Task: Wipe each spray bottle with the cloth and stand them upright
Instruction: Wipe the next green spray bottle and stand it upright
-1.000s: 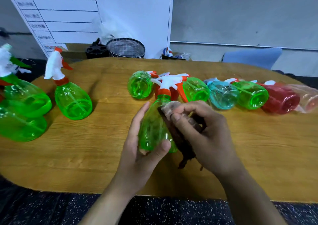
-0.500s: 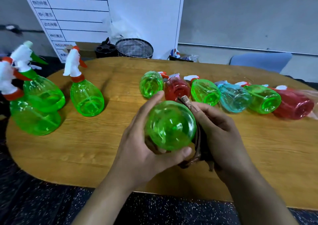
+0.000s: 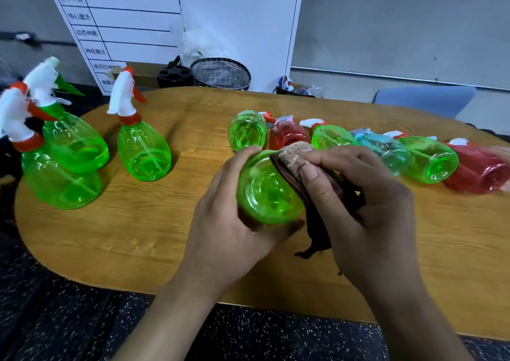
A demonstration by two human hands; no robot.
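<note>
1. The held bottle (image 3: 269, 192), green, lies on its side in your hands above the near middle of the table (image 3: 138, 236), its base turned toward you.
2. Your left hand (image 3: 234, 222) curls round its left and underside, thumb beneath, fingers over the top.
3. Your right hand (image 3: 367, 208) pinches the cloth (image 3: 296, 157), dark brown with a tan fuzzy face, and presses it to the bottle's upper right edge; a dark tail hangs below.
4. Three green bottles (image 3: 143, 148) stand upright on the far left of the table, white triggers up.
5. A row of bottles (image 3: 427, 161) lies on its side just beyond your hands: green, red, green, blue, green, red, running rightward.
6. The table is oval, light wood grain, on a dark speckled floor (image 3: 69, 319).
7. Behind it stand a white chart board (image 3: 234, 15), a mesh basket (image 3: 220, 74), a black holder (image 3: 174, 76) and a blue chair (image 3: 425, 101) against a grey wall (image 3: 400, 29).
</note>
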